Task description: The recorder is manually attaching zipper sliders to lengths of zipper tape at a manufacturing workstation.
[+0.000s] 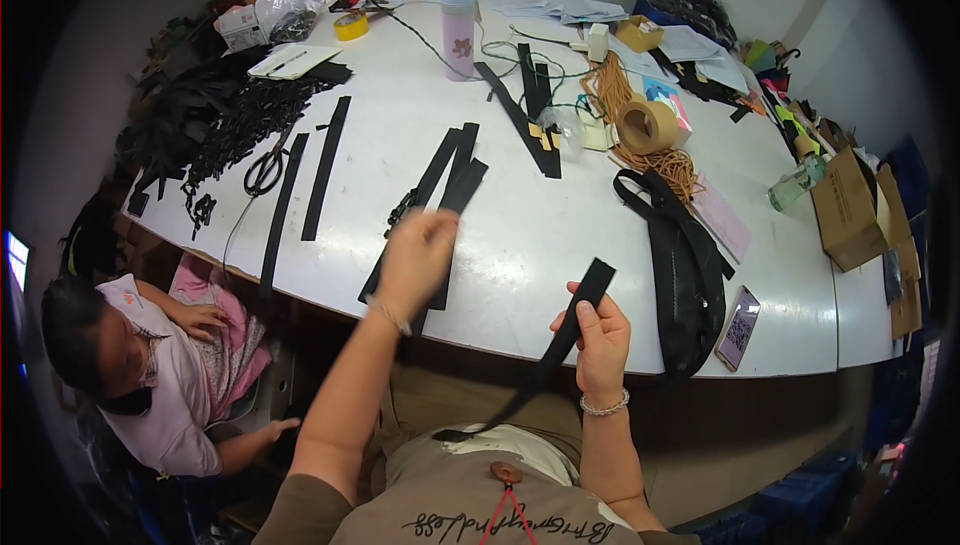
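Note:
My right hand (pixel 602 343) pinches a long black zipper strip (pixel 553 357) near its upper end, the thumb flat on it. The strip's tail hangs down toward my lap. My left hand (pixel 418 260) reaches over a bundle of black zipper strips (pixel 463 185) in the middle of the table. Its fingertips are closed together, and whatever is between them is hidden. Small black pieces (pixel 402 209), perhaps zipper sliders, lie beside that hand. Two more black strips (pixel 326 170) lie apart to the left, one with a small pull sticking out.
Scissors (pixel 263 173) and a heap of black parts (pixel 225 110) are at left. A bottle (pixel 458 30), tan cord (pixel 607 90) and a tape roll (pixel 647 127) stand farther back. A black bag (pixel 683 275) and phone (pixel 738 328) lie right. Two people sit nearby, left and opposite.

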The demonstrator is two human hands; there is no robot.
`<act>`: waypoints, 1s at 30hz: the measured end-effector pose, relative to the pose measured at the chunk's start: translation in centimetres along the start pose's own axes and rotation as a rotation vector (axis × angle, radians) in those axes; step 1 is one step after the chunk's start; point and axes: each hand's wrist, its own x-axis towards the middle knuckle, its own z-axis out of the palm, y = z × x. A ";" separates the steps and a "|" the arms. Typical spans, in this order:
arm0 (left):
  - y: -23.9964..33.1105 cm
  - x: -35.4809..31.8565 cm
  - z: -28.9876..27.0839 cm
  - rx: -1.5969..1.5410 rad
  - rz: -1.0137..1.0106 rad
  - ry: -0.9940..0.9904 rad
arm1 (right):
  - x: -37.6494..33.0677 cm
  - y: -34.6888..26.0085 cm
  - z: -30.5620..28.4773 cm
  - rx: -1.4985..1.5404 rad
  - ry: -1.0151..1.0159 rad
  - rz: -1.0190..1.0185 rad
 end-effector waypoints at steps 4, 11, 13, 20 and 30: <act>-7.9 6.1 -2.4 0.399 -0.011 0.156 | -0.8 0.5 0.5 0.000 -0.076 0.069; -8.9 8.2 -2.7 0.383 -0.217 -0.160 | -1.2 0.7 1.2 0.016 -0.099 0.176; -8.0 7.8 -3.0 0.292 -0.240 0.029 | -1.2 0.9 1.2 0.023 -0.131 0.189; -3.8 2.0 -3.7 -0.713 -0.240 0.219 | -1.2 1.1 1.6 0.012 -0.165 0.187; 5.5 -7.5 0.1 -1.247 -0.759 -0.370 | -1.9 0.9 1.9 0.103 -0.155 0.199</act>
